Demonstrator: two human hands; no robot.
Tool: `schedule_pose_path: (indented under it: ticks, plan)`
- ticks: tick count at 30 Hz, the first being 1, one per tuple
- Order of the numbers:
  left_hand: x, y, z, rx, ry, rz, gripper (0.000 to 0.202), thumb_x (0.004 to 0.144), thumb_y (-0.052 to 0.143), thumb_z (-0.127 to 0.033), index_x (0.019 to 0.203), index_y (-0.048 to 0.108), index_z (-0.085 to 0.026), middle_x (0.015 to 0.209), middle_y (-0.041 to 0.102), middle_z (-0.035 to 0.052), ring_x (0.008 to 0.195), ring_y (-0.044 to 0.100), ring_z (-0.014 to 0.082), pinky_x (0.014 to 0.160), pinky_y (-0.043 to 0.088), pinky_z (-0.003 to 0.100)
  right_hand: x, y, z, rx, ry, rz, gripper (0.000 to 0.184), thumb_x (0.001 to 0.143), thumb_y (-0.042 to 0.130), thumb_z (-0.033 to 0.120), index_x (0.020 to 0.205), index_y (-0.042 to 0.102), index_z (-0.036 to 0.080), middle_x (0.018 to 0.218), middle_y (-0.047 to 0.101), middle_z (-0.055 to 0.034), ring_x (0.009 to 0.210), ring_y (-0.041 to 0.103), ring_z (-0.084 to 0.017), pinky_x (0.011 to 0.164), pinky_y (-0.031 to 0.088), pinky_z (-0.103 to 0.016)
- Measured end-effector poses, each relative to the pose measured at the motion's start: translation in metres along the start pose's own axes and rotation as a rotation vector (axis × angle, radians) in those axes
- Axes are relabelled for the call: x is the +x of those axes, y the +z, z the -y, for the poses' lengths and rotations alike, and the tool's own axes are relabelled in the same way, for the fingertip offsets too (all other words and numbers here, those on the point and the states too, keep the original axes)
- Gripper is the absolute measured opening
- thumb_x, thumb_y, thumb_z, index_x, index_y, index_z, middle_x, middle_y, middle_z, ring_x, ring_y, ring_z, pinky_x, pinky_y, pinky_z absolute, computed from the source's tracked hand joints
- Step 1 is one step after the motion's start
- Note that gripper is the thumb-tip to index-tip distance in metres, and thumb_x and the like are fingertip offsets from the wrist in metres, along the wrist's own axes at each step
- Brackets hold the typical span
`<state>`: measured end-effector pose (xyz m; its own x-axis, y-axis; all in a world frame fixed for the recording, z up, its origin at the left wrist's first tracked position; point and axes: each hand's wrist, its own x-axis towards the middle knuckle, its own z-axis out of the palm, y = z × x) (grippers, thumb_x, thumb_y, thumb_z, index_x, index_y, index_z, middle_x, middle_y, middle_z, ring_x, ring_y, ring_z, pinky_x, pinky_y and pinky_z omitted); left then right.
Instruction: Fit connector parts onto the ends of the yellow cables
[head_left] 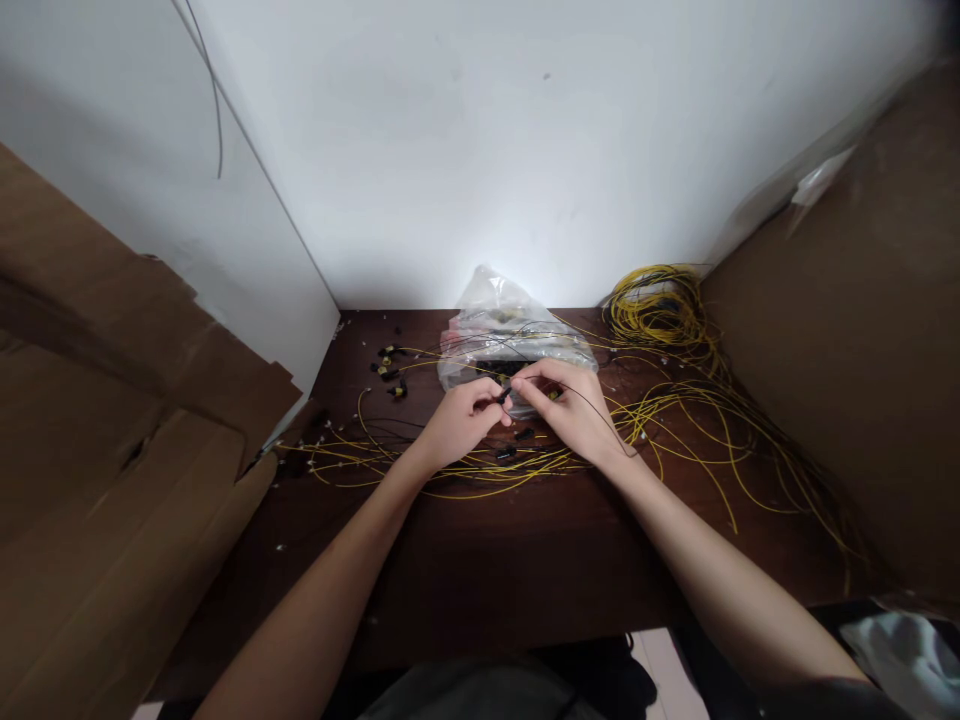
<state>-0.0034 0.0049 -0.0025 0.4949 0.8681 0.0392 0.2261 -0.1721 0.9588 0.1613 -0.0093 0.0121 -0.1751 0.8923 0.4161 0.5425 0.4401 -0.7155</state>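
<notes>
Between the fingertips of my left hand [471,415] is a small black connector [504,396], held in a pinch. My right hand [566,405] is closed on a thin black wire [589,392], its fingertips right beside the connector. That wire arcs over the back of my right hand toward the wrist. Whether its end sits inside the connector I cannot tell. Just below the hands lie loose black connectors [507,453] on the dark brown table [510,560]. Behind them a clear plastic bag [491,290] contains dark small parts, partly hidden by my hands.
Long yellow wires [480,490] run across the table under my wrists. A coil of yellow and black wire [652,310] rests at the back right. Several black-and-yellow connectors [388,362] lie back left. Cardboard [112,500] stands left, another brown panel [840,330] right, a white wall [480,150] behind.
</notes>
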Motion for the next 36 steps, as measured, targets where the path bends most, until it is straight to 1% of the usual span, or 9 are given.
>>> schedule_pose_path:
  ticks: [5,8,14,17,21,24,26,31,36]
  plan:
    - [0.0005,-0.0001,0.0024,0.005,0.007,0.005,0.013,0.072,0.042,-0.01,0.075,0.054,-0.012,0.07,0.061,0.0013,0.052,0.046,0.0063,0.053,0.038,0.018,0.0006,-0.0016,-0.001,-0.017,0.074,-0.089,0.018,0.082,0.055,0.028,0.079,0.068,0.016,0.074,0.068,-0.0028,0.062,0.059,-0.013,0.06,0.045,-0.025]
    - [0.0007,0.0001,0.0037,0.005,0.011,0.005,0.012,0.072,0.042,-0.011,0.075,0.054,-0.012,0.069,0.061,0.0013,0.052,0.046,0.0062,0.053,0.038,0.018,0.0008,-0.0021,-0.0007,-0.014,0.1,-0.119,0.018,0.081,0.055,0.028,0.079,0.068,0.016,0.075,0.068,-0.0035,0.062,0.059,-0.013,0.06,0.046,-0.025]
    - [0.0004,0.0015,0.0044,-0.021,0.006,-0.021,0.012,0.073,0.043,-0.011,0.078,0.054,-0.011,0.068,0.061,0.0014,0.049,0.045,0.0053,0.051,0.037,0.018,0.0011,-0.0018,-0.0011,0.007,0.105,-0.106,0.019,0.082,0.054,0.029,0.08,0.067,0.016,0.073,0.068,-0.0034,0.062,0.059,-0.013,0.06,0.045,-0.025]
    - [0.0004,0.0019,0.0042,-0.027,-0.007,-0.025,0.015,0.075,0.043,-0.013,0.085,0.055,-0.011,0.069,0.062,0.0016,0.047,0.043,0.0052,0.048,0.036,0.018,0.0012,-0.0023,-0.0011,0.007,0.111,-0.093,0.019,0.082,0.054,0.029,0.08,0.067,0.015,0.072,0.067,-0.0033,0.061,0.059,-0.013,0.059,0.045,-0.024]
    - [0.001,0.0019,0.0038,-0.093,-0.033,-0.044,0.024,0.08,0.037,-0.014,0.095,0.055,-0.01,0.067,0.06,0.0017,0.045,0.043,0.0053,0.047,0.037,0.018,0.001,-0.0024,-0.0018,0.011,0.111,-0.058,0.019,0.082,0.053,0.028,0.079,0.067,0.016,0.07,0.066,-0.0026,0.061,0.058,-0.013,0.058,0.044,-0.024]
    - [0.0011,0.0015,0.0024,-0.101,-0.033,-0.05,0.026,0.086,0.035,-0.024,0.092,0.057,-0.011,0.069,0.06,0.0026,0.046,0.044,0.0054,0.046,0.037,0.018,0.0008,-0.0012,-0.0029,0.008,0.077,-0.021,0.018,0.082,0.053,0.027,0.078,0.067,0.016,0.071,0.067,-0.0019,0.062,0.059,-0.013,0.059,0.044,-0.024]
    - [0.0007,0.0012,0.0005,-0.075,-0.03,-0.036,0.027,0.087,0.037,-0.029,0.087,0.057,-0.011,0.069,0.06,0.0024,0.047,0.044,0.0054,0.046,0.037,0.017,0.0006,-0.0003,-0.0034,-0.004,0.051,-0.007,0.018,0.082,0.054,0.027,0.077,0.068,0.017,0.072,0.068,-0.0017,0.064,0.059,-0.013,0.06,0.044,-0.024]
    - [-0.0007,0.0006,-0.0042,-0.048,-0.046,-0.006,0.021,0.084,0.043,-0.024,0.075,0.057,-0.011,0.067,0.058,0.0006,0.048,0.043,0.0049,0.047,0.037,0.016,0.0001,0.0006,-0.0039,-0.024,0.038,-0.01,0.018,0.082,0.054,0.028,0.079,0.068,0.017,0.073,0.068,-0.002,0.064,0.06,-0.014,0.06,0.044,-0.024]
    - [-0.0004,0.0001,-0.0031,-0.033,-0.041,0.011,0.021,0.083,0.044,-0.025,0.075,0.058,-0.011,0.069,0.059,0.0012,0.048,0.043,0.005,0.048,0.037,0.017,0.0011,-0.0011,-0.004,-0.046,0.048,-0.052,0.016,0.081,0.055,0.025,0.077,0.068,0.017,0.075,0.069,-0.002,0.069,0.061,-0.015,0.066,0.045,-0.025]
